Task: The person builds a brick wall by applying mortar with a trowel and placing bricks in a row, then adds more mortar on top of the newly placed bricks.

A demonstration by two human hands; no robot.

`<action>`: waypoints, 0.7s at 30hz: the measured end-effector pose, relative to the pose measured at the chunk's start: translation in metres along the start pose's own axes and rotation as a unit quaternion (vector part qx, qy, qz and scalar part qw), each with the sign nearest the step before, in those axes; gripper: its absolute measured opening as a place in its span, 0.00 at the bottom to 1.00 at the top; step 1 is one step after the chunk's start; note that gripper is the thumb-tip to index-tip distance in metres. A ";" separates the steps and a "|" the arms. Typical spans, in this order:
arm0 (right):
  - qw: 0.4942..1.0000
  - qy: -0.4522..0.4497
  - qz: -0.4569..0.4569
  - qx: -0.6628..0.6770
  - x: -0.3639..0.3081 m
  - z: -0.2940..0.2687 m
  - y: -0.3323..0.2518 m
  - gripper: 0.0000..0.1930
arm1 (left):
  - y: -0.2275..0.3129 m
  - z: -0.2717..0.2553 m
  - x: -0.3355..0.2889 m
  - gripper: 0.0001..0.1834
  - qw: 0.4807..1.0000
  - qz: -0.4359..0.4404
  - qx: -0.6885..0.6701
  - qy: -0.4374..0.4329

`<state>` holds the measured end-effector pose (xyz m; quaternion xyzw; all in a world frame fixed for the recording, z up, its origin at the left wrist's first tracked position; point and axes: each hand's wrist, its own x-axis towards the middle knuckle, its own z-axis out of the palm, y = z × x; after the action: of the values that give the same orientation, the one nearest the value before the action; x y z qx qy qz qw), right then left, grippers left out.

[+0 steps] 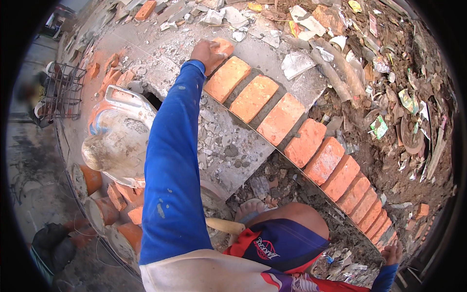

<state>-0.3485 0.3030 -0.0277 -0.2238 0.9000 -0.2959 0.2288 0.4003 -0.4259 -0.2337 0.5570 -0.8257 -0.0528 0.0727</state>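
Note:
My left hand (206, 55), at the end of a blue sleeve reaching far forward, is closed on an orange brick (224, 46). That brick sits at the far end of a row of bricks, just beyond the nearest one (227, 79). Grey mortar (265, 104) shows between the far bricks of the row, which runs diagonally down to the right. At its near right end, my right hand (392, 252) is small in view beside the last bricks (383, 227). Its fingers look apart, and no object shows in them.
A mortar-smeared white plastic container (119, 146) lies left of my arm, near orange clay pots (104, 210). A wooden handle (224, 225) shows by my knee. Rubble and litter (379, 92) cover the ground beyond the row. A wire rack (65, 91) stands far left.

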 end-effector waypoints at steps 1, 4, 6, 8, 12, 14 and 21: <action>1.000 -0.015 -0.008 -0.001 0.001 -0.005 0.001 0.22 | 0.008 0.005 -0.001 0.25 0.999 0.004 0.032 -0.025; 1.000 -0.027 -0.006 -0.008 0.004 -0.017 0.004 0.20 | 0.016 0.009 -0.001 0.26 0.986 -0.111 -0.108 -0.061; 0.998 -0.064 0.022 0.005 0.012 -0.001 0.019 0.22 | -0.042 0.000 0.015 0.33 0.996 -0.003 -0.025 -0.081; 0.997 -0.061 0.039 -0.024 0.012 -0.016 0.010 0.24 | -0.005 0.000 0.005 0.39 0.988 -0.033 -0.105 -0.107; 0.994 -0.092 0.055 -0.002 0.016 -0.009 0.003 0.24 | -0.015 -0.024 -0.004 0.48 0.989 -0.049 -0.093 -0.106; 0.993 -0.108 0.054 0.008 0.019 -0.008 0.001 0.23 | -0.019 -0.030 0.005 0.50 0.985 -0.049 -0.082 -0.147; 0.993 -0.115 0.040 -0.010 0.031 -0.025 0.022 0.25 | -0.014 -0.039 0.013 0.41 0.980 -0.039 0.043 -0.193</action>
<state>-0.3927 0.3129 -0.0329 -0.2228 0.8790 -0.2499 0.3396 0.4153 -0.4430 -0.1967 0.5706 -0.8033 -0.1268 -0.1139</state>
